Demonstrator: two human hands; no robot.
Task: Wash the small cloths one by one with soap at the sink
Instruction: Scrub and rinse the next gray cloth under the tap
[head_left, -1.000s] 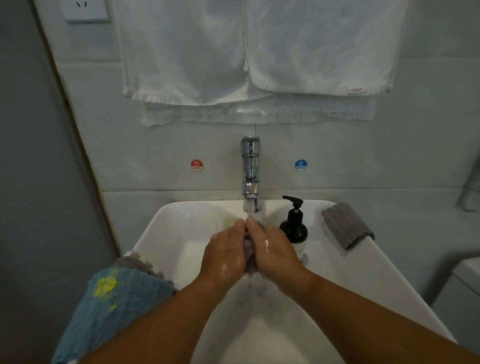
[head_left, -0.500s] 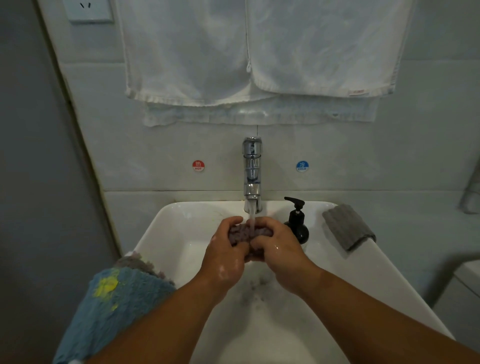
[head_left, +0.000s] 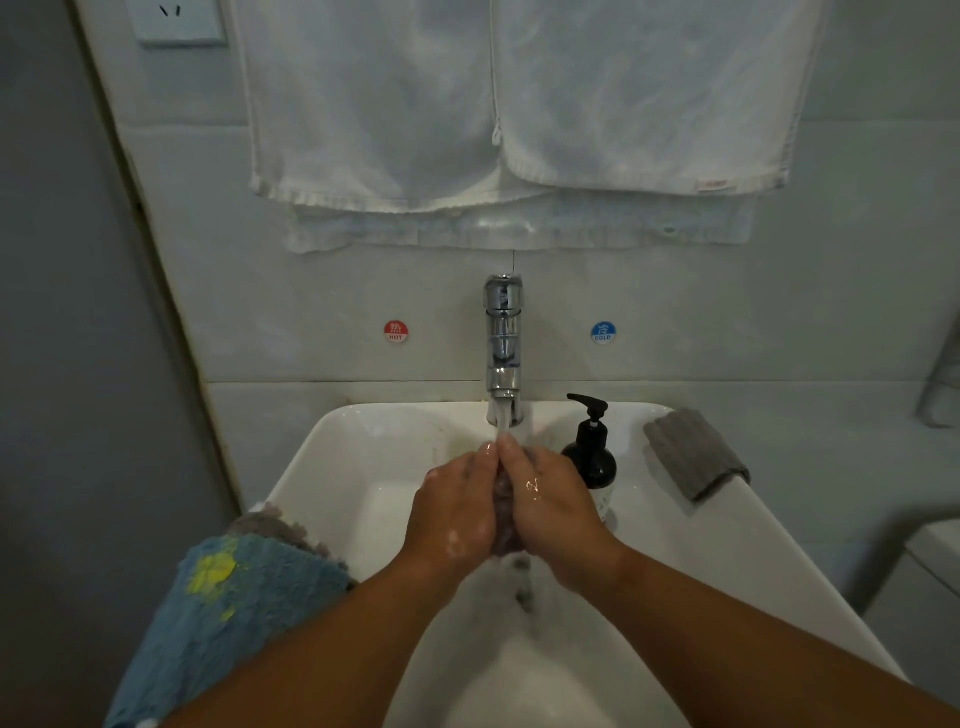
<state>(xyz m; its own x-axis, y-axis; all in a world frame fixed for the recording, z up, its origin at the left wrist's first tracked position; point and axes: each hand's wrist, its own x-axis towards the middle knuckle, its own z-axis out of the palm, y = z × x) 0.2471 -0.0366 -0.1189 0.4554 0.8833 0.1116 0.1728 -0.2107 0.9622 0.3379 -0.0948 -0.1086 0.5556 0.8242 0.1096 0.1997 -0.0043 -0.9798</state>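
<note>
A small purplish-grey cloth (head_left: 503, 519) is squeezed between my two palms over the white sink (head_left: 343, 478), mostly hidden. My left hand (head_left: 454, 512) and my right hand (head_left: 553, 506) press together around it, fingertips up under the running chrome tap (head_left: 503, 353). Soap foam shows on my left hand, and dirty water drips below the cloth. A black soap pump bottle (head_left: 592, 452) stands just right of my right hand. A grey folded cloth (head_left: 693, 452) lies on the sink's right rim. A blue cloth with yellow marks (head_left: 234, 608) hangs over the left rim, with a greyish cloth (head_left: 275, 525) behind it.
White towels (head_left: 519, 104) hang on the wall above the tap. Red hot (head_left: 396, 331) and blue cold (head_left: 603, 332) stickers flank the tap. A wall socket (head_left: 176, 21) is at the top left. A grey wall closes the left side.
Half a second ago my hands gripped the bunched cloth with knuckles up under the stream. Now the palms are pressed together around it, as one second ago.
</note>
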